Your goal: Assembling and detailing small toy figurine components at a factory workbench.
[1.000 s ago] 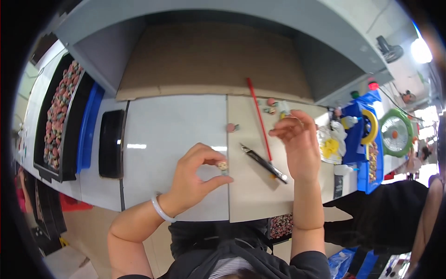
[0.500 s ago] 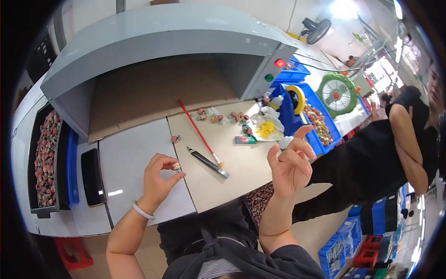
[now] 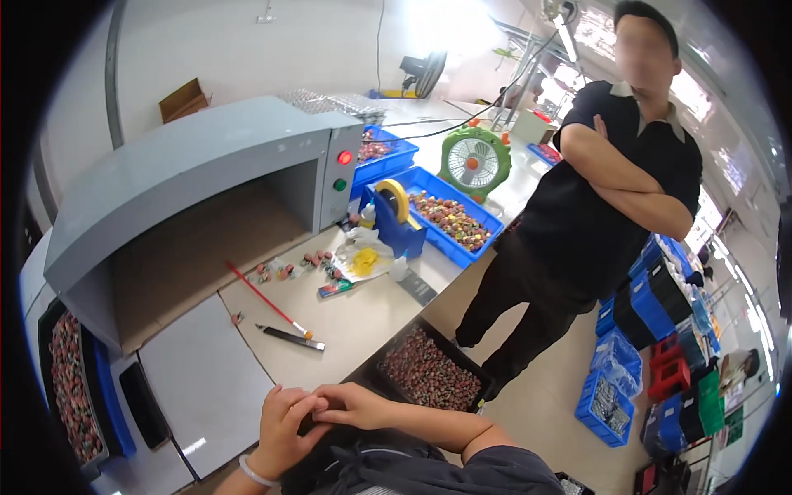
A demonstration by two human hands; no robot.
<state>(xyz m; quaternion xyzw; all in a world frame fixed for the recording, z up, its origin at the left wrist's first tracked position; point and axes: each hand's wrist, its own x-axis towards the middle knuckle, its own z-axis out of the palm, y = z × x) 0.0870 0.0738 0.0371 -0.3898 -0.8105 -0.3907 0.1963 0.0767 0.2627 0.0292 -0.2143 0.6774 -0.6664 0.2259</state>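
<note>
Two hands are meeting low in front of you, by the near edge of the worktop [image 3: 384, 318]. Your left hand [image 3: 283, 425] is curling with its thumb and fingers bent inward, a pale bracelet [image 3: 254, 472] circling that wrist. Your right hand [image 3: 359, 406] is reaching across from the other side, its fingertips touching those of the left. Each grip is looking narrow at the tips, but your fingers are covering what lies between them, so I cannot tell whether they are pinching a small piece.

Beyond your hands, a black-and-silver hand tool [image 3: 290, 337] is lying on the worktop, and a red-handled brush [image 3: 268, 297] is slanting away with its bristles just beside it. One small figure [image 3: 238, 318] is sitting apart to the left of the brush; more small figures [image 3: 320, 262] are clustering farther back, near a green-and-red box [image 3: 336, 288] and a yellow lump [image 3: 364, 261] on crumpled white wrapping.

A black tray [image 3: 381, 386] full of small pieces is standing low to your right, below the worktop's edge. A grey housing [image 3: 198, 165] is opening toward you at the back, and a person [image 3: 606, 206] is standing at the right with arms crossed.
</note>
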